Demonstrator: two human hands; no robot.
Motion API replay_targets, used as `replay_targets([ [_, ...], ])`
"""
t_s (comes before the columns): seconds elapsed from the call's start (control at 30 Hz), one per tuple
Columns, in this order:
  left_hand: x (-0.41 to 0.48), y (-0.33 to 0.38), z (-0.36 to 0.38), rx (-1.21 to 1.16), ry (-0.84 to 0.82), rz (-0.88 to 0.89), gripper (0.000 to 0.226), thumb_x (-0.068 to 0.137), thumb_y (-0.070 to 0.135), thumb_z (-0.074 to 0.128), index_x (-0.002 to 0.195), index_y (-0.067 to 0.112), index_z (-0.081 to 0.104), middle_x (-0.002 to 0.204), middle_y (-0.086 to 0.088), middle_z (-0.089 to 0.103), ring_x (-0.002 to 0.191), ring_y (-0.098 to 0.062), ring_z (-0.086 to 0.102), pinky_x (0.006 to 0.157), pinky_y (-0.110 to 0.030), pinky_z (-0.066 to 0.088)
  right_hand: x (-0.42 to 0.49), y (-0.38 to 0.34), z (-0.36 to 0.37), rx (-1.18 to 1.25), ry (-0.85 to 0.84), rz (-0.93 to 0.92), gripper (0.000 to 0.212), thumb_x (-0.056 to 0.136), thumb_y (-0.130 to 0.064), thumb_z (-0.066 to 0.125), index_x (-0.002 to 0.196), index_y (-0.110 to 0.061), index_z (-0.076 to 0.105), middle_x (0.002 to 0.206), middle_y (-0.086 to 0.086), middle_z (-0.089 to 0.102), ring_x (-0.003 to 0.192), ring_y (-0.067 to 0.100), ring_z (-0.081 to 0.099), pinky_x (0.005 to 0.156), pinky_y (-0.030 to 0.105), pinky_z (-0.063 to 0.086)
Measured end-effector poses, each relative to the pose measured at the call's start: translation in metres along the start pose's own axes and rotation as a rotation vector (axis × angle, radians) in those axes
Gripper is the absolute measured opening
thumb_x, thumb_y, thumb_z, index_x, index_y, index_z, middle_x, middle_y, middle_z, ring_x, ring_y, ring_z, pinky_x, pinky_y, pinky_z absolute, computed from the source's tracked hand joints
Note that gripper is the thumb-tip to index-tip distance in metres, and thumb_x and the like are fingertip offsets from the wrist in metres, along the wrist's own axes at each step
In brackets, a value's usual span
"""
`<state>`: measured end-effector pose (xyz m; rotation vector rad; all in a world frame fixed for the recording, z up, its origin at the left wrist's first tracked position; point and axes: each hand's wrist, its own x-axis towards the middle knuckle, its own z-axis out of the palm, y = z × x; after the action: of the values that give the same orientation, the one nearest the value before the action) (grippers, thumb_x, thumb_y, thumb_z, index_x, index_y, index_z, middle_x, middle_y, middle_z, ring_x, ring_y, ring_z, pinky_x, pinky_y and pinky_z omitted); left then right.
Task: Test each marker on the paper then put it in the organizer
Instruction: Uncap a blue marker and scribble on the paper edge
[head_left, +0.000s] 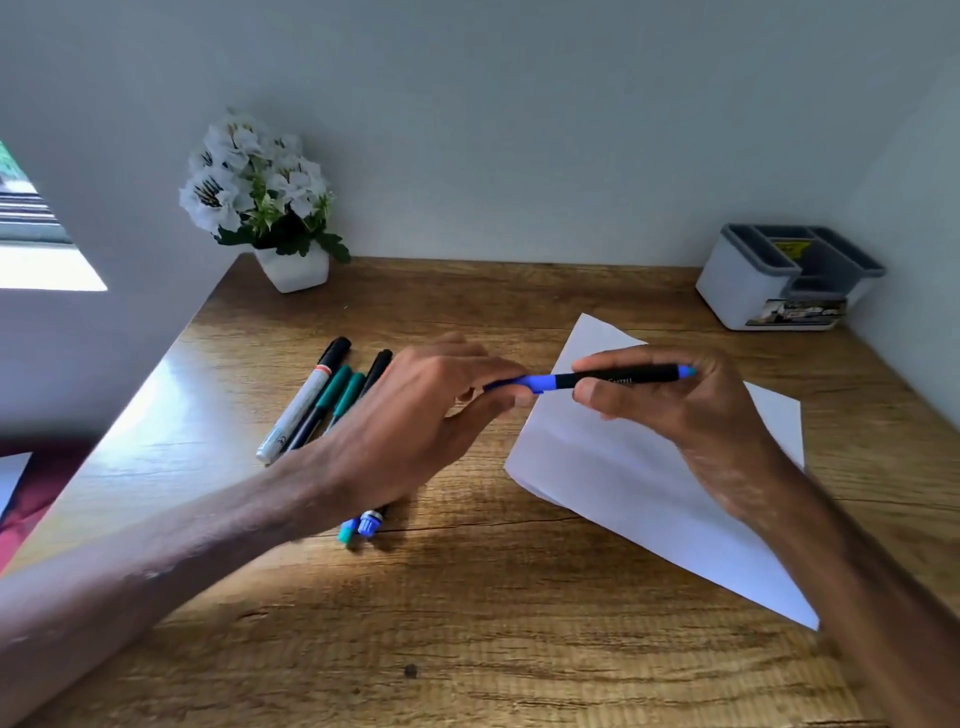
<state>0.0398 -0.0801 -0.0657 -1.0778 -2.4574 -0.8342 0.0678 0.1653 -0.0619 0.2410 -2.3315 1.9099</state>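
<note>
Both hands on one blue marker (613, 378), level above the paper (623, 483).
Left hand (431, 410) pinches its blue end and right hand (675, 410) wraps the black barrel, axis running left to right, likely an uncapping pull. The organizer (748, 280) sits beyond the paper's far right corner, nearer the right hand.

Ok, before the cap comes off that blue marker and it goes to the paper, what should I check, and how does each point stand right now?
1. Right hand grips the barrel of the blue marker: ok.
2. Left hand pinches the blue cap end: ok.
3. Cap off and tip exposed: not ok, the cap looks seated on the barrel.
4. Paper lies flat on the table below the hands, with bare white area to write on: ok.
5. Organizer stands upright at the back right, open top facing up: ok.
6. Other markers lie left of the paper, off the writing area: ok.
</note>
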Motion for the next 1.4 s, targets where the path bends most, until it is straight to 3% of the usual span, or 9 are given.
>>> replay_targets([
  [0.07, 0.001, -0.004, 0.002, 0.033, -0.027, 0.012, 0.035, 0.102, 0.036, 0.057, 0.123, 0.014, 0.074, 0.093, 0.008, 0.071, 0.081, -0.002, 0.051, 0.073, -0.012, 0.039, -0.001, 0.000, -0.004, -0.317, 0.033, -0.182, 0.019, 0.078, -0.020, 0.087, 0.097, -0.023, 0.083, 0.094, -0.014, 0.080, 0.093, 0.005, 0.074, 0.079, 0.016, 0.056],
  [0.2, -0.004, -0.004, 0.011, 0.089, -0.072, 0.042, 0.034, 0.105, 0.033, 0.052, 0.121, 0.010, 0.072, 0.099, 0.002, 0.072, 0.088, -0.014, 0.056, 0.079, -0.024, 0.043, -0.002, 0.014, -0.001, -0.787, -0.051, -0.515, 0.021, 0.089, -0.030, 0.079, 0.108, -0.022, 0.081, 0.098, -0.010, 0.079, 0.090, 0.005, 0.069, 0.082, 0.041, 0.055],
  [0.37, -0.007, 0.001, 0.015, 0.153, -0.056, 0.098, 0.042, 0.106, 0.036, 0.045, 0.123, 0.007, 0.071, 0.099, -0.003, 0.072, 0.089, -0.017, 0.056, 0.081, -0.025, 0.046, -0.006, 0.019, 0.020, -0.752, -0.179, -0.534, 0.028, 0.098, -0.019, 0.068, 0.124, -0.011, 0.073, 0.096, 0.000, 0.070, 0.082, 0.011, 0.061, 0.069, 0.026, 0.051],
  [0.5, -0.007, -0.001, 0.015, 0.170, -0.060, 0.157, 0.040, 0.106, 0.033, 0.048, 0.123, 0.005, 0.071, 0.099, -0.006, 0.072, 0.087, -0.022, 0.058, 0.077, -0.039, 0.053, -0.005, 0.023, 0.019, -0.816, -0.152, -0.562, 0.034, 0.098, -0.027, 0.062, 0.125, -0.009, 0.072, 0.090, 0.000, 0.071, 0.074, 0.011, 0.060, 0.058, 0.035, 0.053],
  [0.73, -0.007, -0.004, 0.012, 0.196, -0.017, 0.222, 0.034, 0.103, 0.023, 0.056, 0.119, -0.002, 0.073, 0.097, -0.009, 0.073, 0.081, -0.025, 0.060, 0.075, -0.035, 0.052, -0.007, 0.022, 0.012, -0.905, -0.074, -0.598, 0.037, 0.099, -0.043, 0.058, 0.127, -0.023, 0.072, 0.070, -0.005, 0.067, 0.055, 0.014, 0.056, 0.043, 0.036, 0.046],
  [0.9, -0.007, -0.005, 0.009, 0.290, -0.073, 0.166, 0.038, 0.105, 0.032, 0.048, 0.118, 0.005, 0.072, 0.099, -0.005, 0.073, 0.090, -0.025, 0.061, 0.073, -0.042, 0.057, -0.006, 0.020, 0.021, -0.847, -0.116, -0.455, 0.033, 0.101, -0.047, 0.054, 0.122, -0.027, 0.071, 0.085, -0.011, 0.075, 0.070, 0.009, 0.067, 0.057, 0.035, 0.054],
  [1.0, -0.005, -0.007, 0.003, 0.302, -0.067, 0.065, 0.035, 0.106, 0.035, 0.043, 0.115, 0.011, 0.067, 0.100, -0.001, 0.073, 0.095, -0.022, 0.060, 0.077, -0.039, 0.054, -0.004, 0.019, 0.013, -0.715, -0.087, -0.317, 0.012, 0.103, -0.033, 0.048, 0.109, -0.028, 0.057, 0.071, -0.006, 0.065, 0.058, 0.009, 0.057, 0.055, 0.032, 0.045],
  [1.2, -0.005, -0.013, 0.003, 0.224, -0.049, -0.047, 0.033, 0.108, 0.033, 0.042, 0.129, 0.011, 0.055, 0.106, -0.001, 0.074, 0.114, -0.022, 0.062, 0.086, -0.041, 0.054, 0.004, 0.012, 0.002, 0.186, -0.109, -0.022, 0.039, 0.098, 0.015, 0.034, 0.103, -0.003, 0.069, 0.089, 0.015, 0.070, 0.076, 0.024, 0.058, 0.058, 0.032, 0.050],
  [1.4, -0.007, -0.007, 0.004, 0.115, -0.054, -0.056, 0.010, 0.105, 0.016, 0.048, 0.113, 0.014, 0.054, 0.082, 0.003, 0.061, 0.070, -0.013, 0.054, 0.064, -0.034, 0.044, 0.009, 0.022, 0.009, 0.214, -0.117, 0.054, 0.034, 0.078, -0.017, 0.075, 0.110, -0.007, 0.071, 0.089, 0.009, 0.071, 0.079, 0.022, 0.065, 0.062, 0.028, 0.058],
])
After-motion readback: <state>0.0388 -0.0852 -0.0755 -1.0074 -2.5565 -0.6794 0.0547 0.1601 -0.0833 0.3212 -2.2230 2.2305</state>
